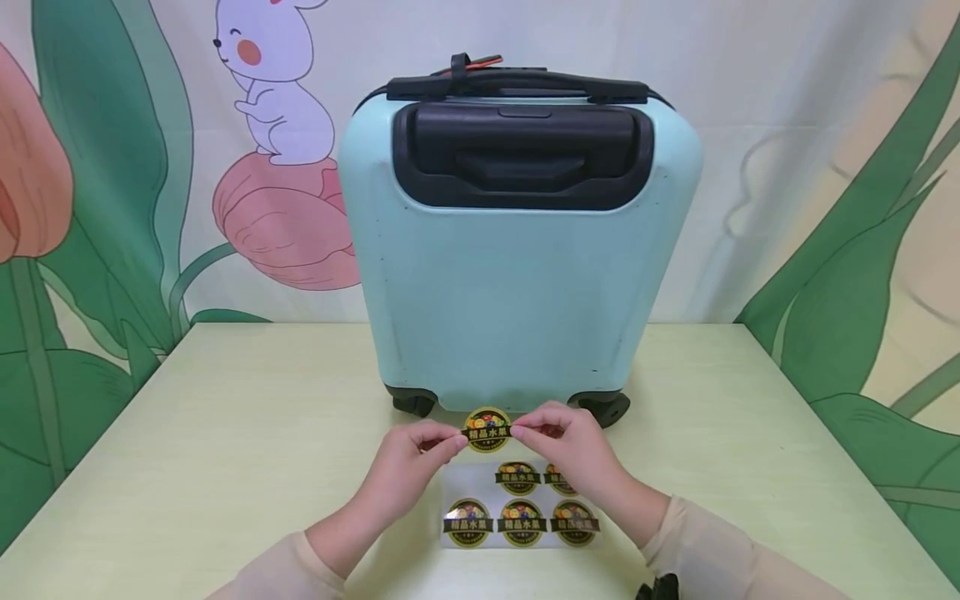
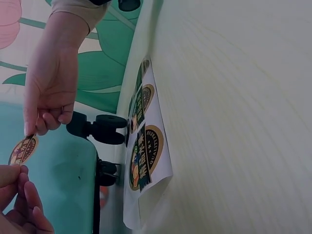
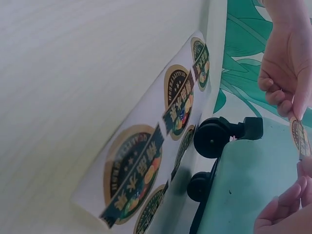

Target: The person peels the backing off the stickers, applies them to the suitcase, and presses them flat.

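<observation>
A round black-and-gold fruit sticker (image 1: 487,417) is stretched between both hands, low in front of the light-blue suitcase (image 1: 517,300). My left hand (image 1: 405,467) pinches its left end between thumb and fingers. At the opposite end, my right hand (image 1: 581,450) pinches the sticker's dark banner tip. Below them on the table lies a white sticker sheet (image 1: 467,479) with several matching stickers; its upper left spot is bare. The right hand covers part of the sheet's upper right sticker. Both wrist views show the small sticker (image 2: 24,150) held up between the fingertips, off the sheet.
The suitcase stands upright on black wheels (image 1: 609,407), with a black handle (image 1: 525,154) at its top. Under everything is a pale wooden table (image 1: 247,417). Behind it hangs a cloth backdrop (image 1: 750,167) printed with a rabbit, flowers and leaves.
</observation>
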